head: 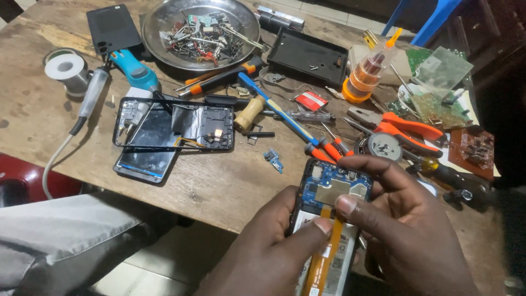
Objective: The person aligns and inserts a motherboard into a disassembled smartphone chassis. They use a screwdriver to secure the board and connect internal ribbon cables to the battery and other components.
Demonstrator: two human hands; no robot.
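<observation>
You held an opened phone [329, 219] over the near edge of the wooden table [219, 181], its back cover off so that the blue circuit board and the white battery showed. Your left hand [263, 257] cradled it from below and from the left, with the thumb pressed flat on the orange ribbon cable [323, 257] that ran down over the battery. Your right hand [411, 235] curled around the phone's right edge, the thumb tip pressed on the same cable just beside the left thumb, and the forefinger arched over the top of the board. Both hands were closed on the phone rather than spread.

Farther back on the table lay a second dismantled phone [159, 137], its black frame resting on its screen. Beside it lay a soldering iron [93, 93] and a roll of solder [66, 68]. A round metal tray [159, 22] held screws and small parts. Screwdrivers [274, 107] and orange-handled pliers [405, 129] were scattered just beyond your fingers.
</observation>
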